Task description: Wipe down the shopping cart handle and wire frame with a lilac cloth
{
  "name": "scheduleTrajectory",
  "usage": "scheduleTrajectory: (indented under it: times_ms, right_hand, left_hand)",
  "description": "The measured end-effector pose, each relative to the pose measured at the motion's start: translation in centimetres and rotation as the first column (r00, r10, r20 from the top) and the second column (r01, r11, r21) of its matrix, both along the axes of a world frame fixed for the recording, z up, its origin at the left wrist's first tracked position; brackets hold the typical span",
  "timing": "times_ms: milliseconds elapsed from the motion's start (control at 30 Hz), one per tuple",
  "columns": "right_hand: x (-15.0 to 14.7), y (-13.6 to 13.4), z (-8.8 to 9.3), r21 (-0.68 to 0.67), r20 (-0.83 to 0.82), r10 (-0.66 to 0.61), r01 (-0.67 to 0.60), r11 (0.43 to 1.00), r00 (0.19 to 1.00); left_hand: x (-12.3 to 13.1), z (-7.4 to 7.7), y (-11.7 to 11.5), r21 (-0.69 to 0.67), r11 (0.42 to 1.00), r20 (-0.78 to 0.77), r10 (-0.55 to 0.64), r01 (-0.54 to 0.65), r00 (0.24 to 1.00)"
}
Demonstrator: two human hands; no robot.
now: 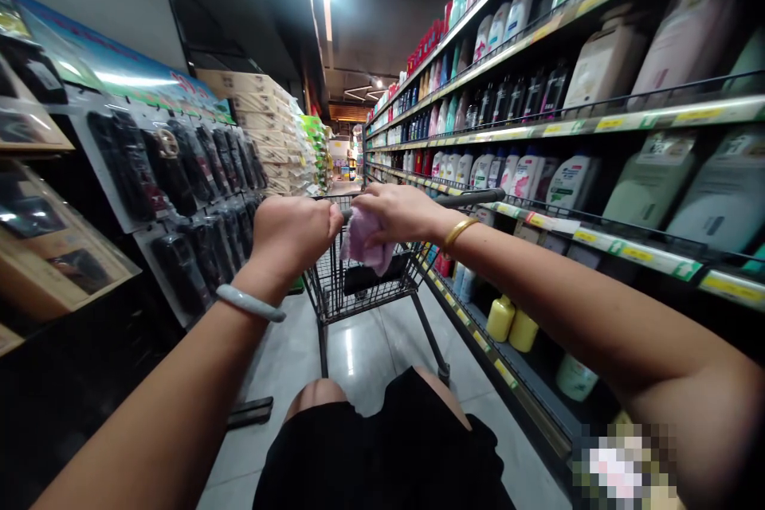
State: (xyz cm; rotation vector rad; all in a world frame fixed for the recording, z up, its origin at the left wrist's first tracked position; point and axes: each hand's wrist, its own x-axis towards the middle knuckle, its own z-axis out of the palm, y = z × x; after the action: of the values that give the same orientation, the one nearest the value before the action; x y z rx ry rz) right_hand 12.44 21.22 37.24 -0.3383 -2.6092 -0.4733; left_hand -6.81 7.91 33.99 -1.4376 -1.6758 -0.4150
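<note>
My left hand (294, 233) is closed in a fist around the handle of a dark wire shopping cart (358, 287). A pale bangle sits on that wrist. My right hand (399, 213) grips the same cart handle (478, 196) and also holds a pink cloth (366, 243) that hangs under the fingers. A gold bangle circles the right wrist. The cart stands in front of me in a store aisle, with a dark item in its basket.
Shelves of shampoo and lotion bottles (526, 167) line the right side, with yellow bottles (511, 323) low down. Hanging dark packaged goods (179, 175) fill the left rack. Stacked cardboard boxes (268, 127) stand further ahead on the left. A grey tiled floor (364, 351) runs down the aisle.
</note>
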Motion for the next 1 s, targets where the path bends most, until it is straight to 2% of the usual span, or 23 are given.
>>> scheduleTrajectory:
  times_ms: [33, 100, 200, 267, 333, 433, 500, 567, 633, 700, 767, 833, 900, 933, 1000]
  right_hand:
    - [0.5, 0.4, -0.6, 0.046, -0.023, -0.018, 0.019, 0.999, 1.0]
    - [0.8, 1.0, -1.6, 0.045, -0.088, -0.105, 0.109, 0.993, 0.991]
    - [-0.7, 0.0, -3.3, 0.032, -0.238, -0.212, 0.226, 0.974, 0.948]
    - [-2.2, -1.3, -4.2, 0.067, -0.315, -0.205, 0.237, 0.969, 0.927]
    - [-2.8, -1.8, -4.6, 0.121, -0.314, -0.138, 0.184, 0.975, 0.939]
    - [-0.9, -0.1, -4.0, 0.128, -0.229, -0.021, 0.051, 0.99, 0.973]
    - [1.2, 2.0, -3.4, 0.022, -0.235, 0.006, -0.001, 1.0, 0.972]
    - [2.5, 3.4, -3.1, -0.136, -0.335, -0.035, -0.012, 0.991, 0.942]
    - [2.1, 3.2, -3.2, -0.237, -0.43, -0.107, 0.002, 0.971, 0.896]
    - [0.4, 1.9, -3.7, -0.213, -0.451, -0.12, 0.024, 0.977, 0.884]
    - [-1.1, 0.6, -3.9, -0.089, -0.382, -0.047, 0.014, 0.996, 0.923]
    - [-1.3, 0.2, -3.7, -0.008, -0.27, 0.019, -0.022, 1.0, 0.963]
    - [0.0, 0.9, -3.1, -0.038, -0.197, 0.022, -0.03, 0.999, 0.98]
    - [0.7, 1.4, -2.8, -0.079, -0.193, -0.008, -0.007, 0.997, 0.981]
    - [1.8, 2.2, -2.4, -0.18, -0.266, -0.152, 0.106, 0.978, 0.952]
  left_hand:
    - [0.0, 0.0, 0.0, 0.001, 1.0, -0.005, 0.001, -0.001, 1.0]
    - [0.1, 0.0, 0.0, 0.003, 1.0, -0.02, 0.015, -0.015, 1.0]
    - [0.2, -0.1, 0.3, 0.015, 0.999, -0.033, 0.044, -0.043, 0.998]
    - [0.0, -0.2, 0.5, 0.022, 0.999, -0.034, 0.045, -0.044, 0.998]
    - [-0.4, -0.1, 0.5, 0.016, 0.999, -0.032, 0.031, -0.031, 0.999]
    - [-1.2, 0.1, 0.1, -0.005, 1.0, -0.03, 0.014, -0.014, 0.999]
    - [-1.7, 0.2, -0.3, -0.01, 1.0, -0.013, 0.012, -0.012, 1.0]
    - [-2.0, 0.2, -0.7, 0.0, 1.0, 0.029, 0.005, -0.005, 1.0]
    - [-2.3, 0.2, -0.9, 0.024, 0.999, 0.086, -0.024, 0.022, 0.996]
    - [-2.6, 0.1, -1.1, 0.047, 0.996, 0.146, -0.081, 0.074, 0.986]
    - [-3.0, 0.3, -1.2, 0.045, 0.993, 0.175, -0.112, 0.105, 0.978]
    - [-3.6, 0.6, -1.5, -0.012, 0.997, 0.155, -0.068, 0.07, 0.986]
    - [-4.1, 0.9, -1.8, -0.089, 0.996, 0.099, 0.021, -0.013, 0.995]
    - [-4.3, 1.1, -2.0, -0.119, 0.992, 0.073, 0.061, -0.052, 0.995]
    - [-4.4, 1.3, -2.2, -0.145, 0.983, 0.043, 0.12, -0.112, 0.992]
